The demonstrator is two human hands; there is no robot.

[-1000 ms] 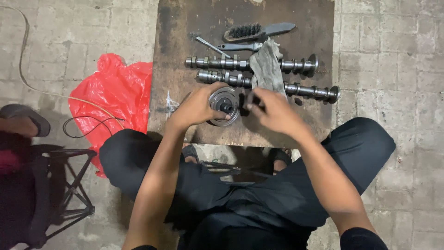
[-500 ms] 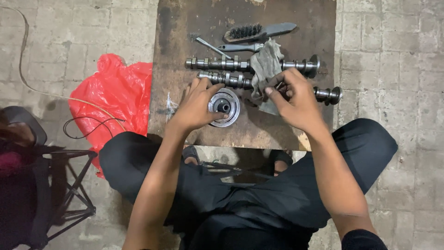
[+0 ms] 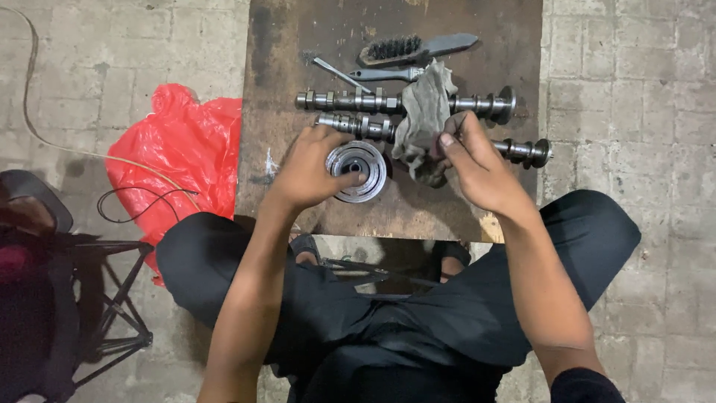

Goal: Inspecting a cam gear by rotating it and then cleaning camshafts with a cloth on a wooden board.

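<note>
My left hand (image 3: 312, 169) rests on a round grey metal pulley (image 3: 359, 171) lying flat on the dark board (image 3: 462, 209), with fingertips on its rim and hub. My right hand (image 3: 477, 166) grips a dirty grey rag (image 3: 422, 119) that drapes over two camshafts. The far camshaft (image 3: 350, 100) lies across the board; the near camshaft (image 3: 523, 152) lies just below it, its middle hidden under the rag and my hands.
A wire brush (image 3: 412, 48) and a slim metal tool (image 3: 380, 74) lie at the board's far end. A red plastic bag (image 3: 179, 149) with a thin cable sits on the paved floor to the left. A dark folding stool (image 3: 67, 283) stands at lower left.
My right hand has left the pulley, moved up and right, and taken hold of the rag over the camshafts. My left hand stays on the pulley.
</note>
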